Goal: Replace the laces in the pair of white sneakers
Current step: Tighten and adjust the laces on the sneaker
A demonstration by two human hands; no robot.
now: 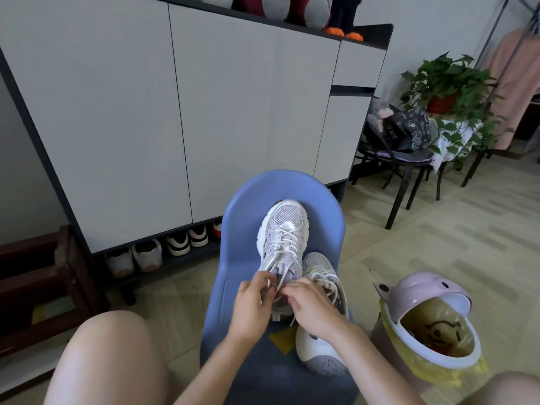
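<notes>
Two white sneakers are sitting on a blue chair (233,235), right in front of the person's knees. The far sneaker (283,232) is lying toe-away, upright, mesh toe box showing, chunky white sole, white lace (285,239) criss-crossed through most of its eyelets; printed tongue label is partly showing, text too small to read. The near sneaker (320,340) is lying just beside it on the right, touching or overlapping its heel side, tipped so the grey heel and sole are facing the camera; its laces are hanging loose in a tangle near the collar.

Left hand (251,305) is gripping at the far sneaker's top eyelets, fingers curled, thumb and forefinger pinching a lace end. Right hand (309,305) is also curled, fingertips pinching lace at the same spot, wrist lying over the near sneaker. Both grips are closed on lace, hands nearly touching each other.

Bin (432,325) with a pink lid flipped open is standing on the floor just right of the chair, yellow liner inside. Cabinet (146,112) is standing behind the chair, shoes lined up in the gap under it. Plant (450,83) is sitting far right.
</notes>
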